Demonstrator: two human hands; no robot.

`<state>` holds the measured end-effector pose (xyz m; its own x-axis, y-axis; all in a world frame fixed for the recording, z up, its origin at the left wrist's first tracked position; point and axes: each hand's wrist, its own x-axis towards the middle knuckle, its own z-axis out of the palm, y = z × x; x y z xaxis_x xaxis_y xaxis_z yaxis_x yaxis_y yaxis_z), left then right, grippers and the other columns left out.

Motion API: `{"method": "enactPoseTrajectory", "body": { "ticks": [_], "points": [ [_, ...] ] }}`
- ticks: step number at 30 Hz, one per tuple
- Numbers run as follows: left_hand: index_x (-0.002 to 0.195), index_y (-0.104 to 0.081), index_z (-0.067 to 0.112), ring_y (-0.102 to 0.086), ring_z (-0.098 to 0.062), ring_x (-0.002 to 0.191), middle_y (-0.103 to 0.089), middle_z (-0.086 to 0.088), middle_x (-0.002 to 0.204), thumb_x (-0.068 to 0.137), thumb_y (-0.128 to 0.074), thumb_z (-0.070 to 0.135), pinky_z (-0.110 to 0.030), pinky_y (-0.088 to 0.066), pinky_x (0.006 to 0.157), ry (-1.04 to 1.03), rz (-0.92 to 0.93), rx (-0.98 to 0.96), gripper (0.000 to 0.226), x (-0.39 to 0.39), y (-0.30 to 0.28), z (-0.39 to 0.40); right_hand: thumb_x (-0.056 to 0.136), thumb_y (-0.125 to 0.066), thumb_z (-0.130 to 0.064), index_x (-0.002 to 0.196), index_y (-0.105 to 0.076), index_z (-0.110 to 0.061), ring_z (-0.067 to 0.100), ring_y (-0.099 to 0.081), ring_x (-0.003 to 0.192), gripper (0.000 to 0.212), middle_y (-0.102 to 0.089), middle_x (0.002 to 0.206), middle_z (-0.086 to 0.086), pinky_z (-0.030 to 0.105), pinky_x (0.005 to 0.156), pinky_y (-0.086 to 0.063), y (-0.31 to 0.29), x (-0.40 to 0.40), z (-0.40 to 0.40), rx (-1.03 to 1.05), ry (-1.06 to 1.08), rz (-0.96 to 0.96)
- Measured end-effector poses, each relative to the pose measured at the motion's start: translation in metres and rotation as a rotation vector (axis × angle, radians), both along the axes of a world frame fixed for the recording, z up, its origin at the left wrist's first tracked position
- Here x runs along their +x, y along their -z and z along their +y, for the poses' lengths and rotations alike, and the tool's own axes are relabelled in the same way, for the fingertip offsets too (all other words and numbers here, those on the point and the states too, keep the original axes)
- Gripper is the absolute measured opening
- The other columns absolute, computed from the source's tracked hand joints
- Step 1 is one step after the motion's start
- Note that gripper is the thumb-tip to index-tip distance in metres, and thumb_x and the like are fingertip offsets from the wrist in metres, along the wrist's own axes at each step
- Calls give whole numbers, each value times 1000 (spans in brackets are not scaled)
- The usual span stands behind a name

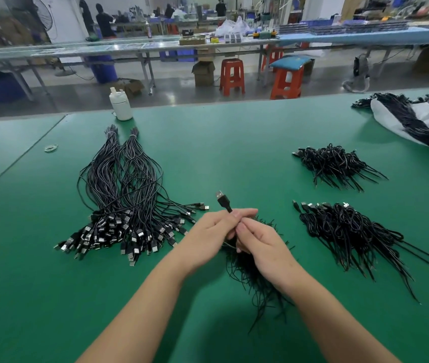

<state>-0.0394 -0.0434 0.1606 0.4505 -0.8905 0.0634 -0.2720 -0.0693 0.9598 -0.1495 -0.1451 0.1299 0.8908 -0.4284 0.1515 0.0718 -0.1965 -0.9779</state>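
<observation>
Here both hands meet over the green table (234, 142): the left hand (212, 233) curls around a black USB cable (224, 201), plug poking up past its fingertips, while the right hand (259, 242) pinches the same cable. Beneath them lies a pile of black ties (255, 279); loose cable bundles (124, 200) lie to the left.

The USB cable (224, 203) I hold is black and thin, with a moulded black plug body and a bare metal shell at its tip. The plug end sticks out past the fingertips of my left hand (212, 231), pointing up and away from me and leaning a little to the left. The rest of the cord is bunched between that hand and my right hand (260, 244), both pinching it. My fingers hide most of it.
</observation>
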Motion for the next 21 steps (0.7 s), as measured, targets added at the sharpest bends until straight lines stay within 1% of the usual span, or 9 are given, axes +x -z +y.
{"method": "enactPoseTrajectory", "body": {
  "ticks": [2, 4, 6, 7, 9, 12, 15, 18, 21],
  "points": [
    [125, -69, 26, -59, -15, 80, -42, -2, 72, 107, -38, 25, -13, -47, 79, -15, -78, 12, 35, 2, 0, 1, 98, -45, -35, 71, -64, -41, 15, -42, 63, 34, -42, 60, -9, 34, 65, -37, -1, -1, 2, 15, -18, 1],
    [126, -68, 28, -53, -6, 74, -47, -5, 75, 107, -38, 26, -10, -43, 73, -30, -120, -12, 36, 2, 1, 3, 104, -43, -28, 69, -64, -39, 16, -39, 61, 42, -40, 59, -7, 35, 63, -36, -1, -1, 5, 58, -41, 5],
    [124, -69, 28, -60, -2, 97, -67, 1, 98, 106, -37, 30, -12, -43, 92, -53, -72, -63, 37, 2, 2, 3, 108, -40, -22, 74, -64, -30, 15, -36, 57, 42, -38, 56, -7, 33, 61, -35, -1, -1, 8, 111, -67, 15],
    [123, -70, 24, -59, -2, 114, -69, 5, 115, 105, -37, 31, -17, -39, 106, -79, -4, -106, 38, 2, 3, 1, 108, -39, -22, 78, -63, -23, 14, -34, 56, 38, -37, 55, -7, 31, 60, -34, 0, -1, 9, 144, -79, 19],
    [121, -71, 14, -54, -8, 130, -67, 3, 129, 104, -36, 29, -33, -33, 117, -133, 157, -213, 42, 4, 5, -4, 107, -39, -26, 81, -58, -14, 14, -28, 55, 35, -33, 54, -7, 32, 57, -26, 2, -1, 10, 208, -90, 22],
    [121, -69, 7, -54, -15, 131, -66, -3, 130, 103, -35, 28, -42, -33, 117, -105, 277, -265, 45, 6, 11, -8, 101, -43, -36, 77, -57, -16, 16, -21, 56, 34, -29, 55, -5, 38, 57, -15, 5, 0, 11, 259, -105, 18],
    [124, -68, 10, -53, -18, 132, -64, -4, 133, 100, -33, 30, -44, -32, 116, 0, 341, -212, 47, 12, 16, -6, 101, -43, -36, 74, -59, -22, 16, -19, 55, 34, -29, 56, -4, 30, 53, -17, 7, -2, 9, 233, -130, 30],
    [127, -66, 10, -53, -20, 133, -63, -6, 136, 98, -34, 35, -42, -32, 117, 68, 369, -173, 50, 18, 18, -1, 107, -40, -29, 74, -60, -24, 12, -23, 52, 38, -31, 56, -7, 23, 51, -22, 7, -5, 7, 200, -145, 60],
    [132, -62, 7, -52, -21, 134, -62, -7, 137, 100, -30, 33, -37, -35, 117, 118, 379, -137, 52, 19, 19, 1, 108, -39, -25, 74, -60, -25, 11, -23, 52, 41, -31, 56, -9, 25, 51, -21, 5, -6, 7, 176, -157, 87]
  ]
}}
